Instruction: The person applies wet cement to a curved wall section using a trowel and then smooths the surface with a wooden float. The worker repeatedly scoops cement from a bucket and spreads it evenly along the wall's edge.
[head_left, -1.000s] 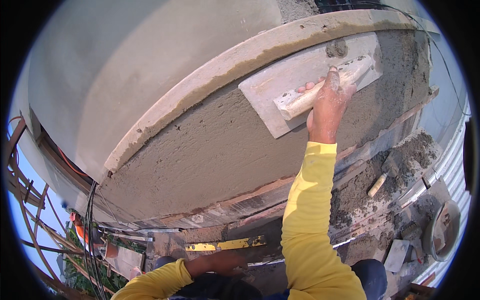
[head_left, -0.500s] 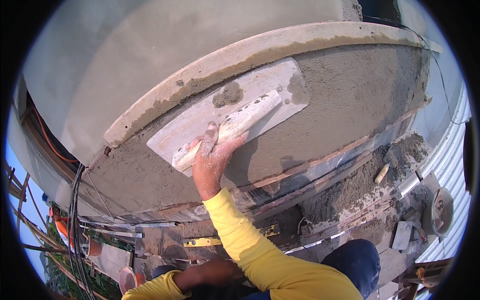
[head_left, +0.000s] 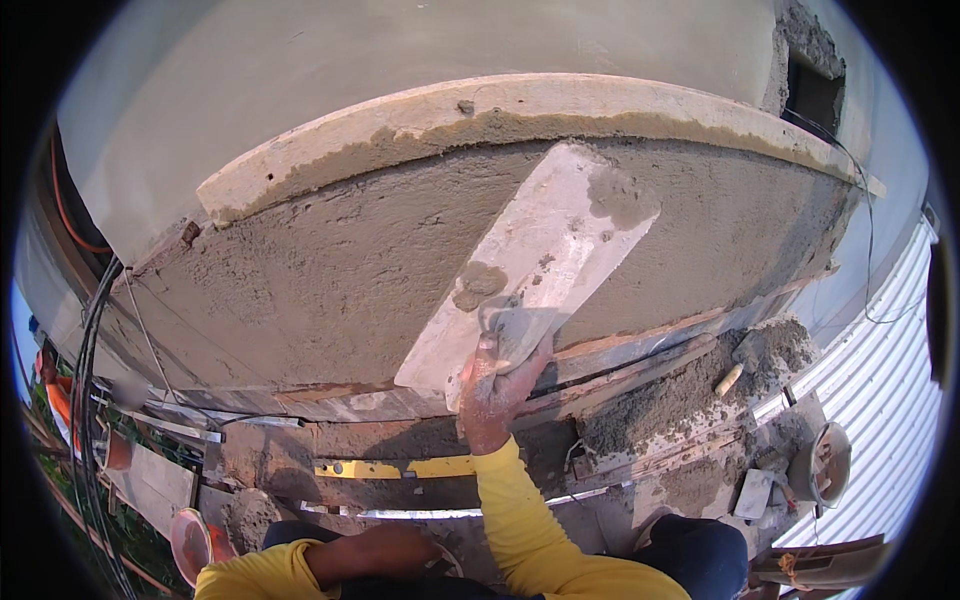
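My right hand (head_left: 497, 392) is closed around the handle of a large pale plastering float (head_left: 590, 240). The float slants from lower left to upper right over a band of wet grey mortar (head_left: 330, 270) on the wall; whether its whole face touches the mortar I cannot tell. Lumps of mortar stick to its back. Its upper end reaches the long pale wooden batten (head_left: 560, 95) that edges the band at the top. Low in the picture, my left hand (head_left: 405, 552) rests close to my body, its fingers hidden.
A yellow spirit level (head_left: 365, 469) lies below the wall. To the right are a mortar heap (head_left: 640, 420), a wooden-handled trowel (head_left: 730, 380) and a bucket (head_left: 825, 463). Black cables (head_left: 90, 350) hang at the left, near a person in orange (head_left: 62, 400). A pink tub (head_left: 190, 545) stands lower left.
The float has turned steeper, its lower end swinging down with my right hand, and has moved right along the mortar. The whole view has shifted a little. My left arm stays low.
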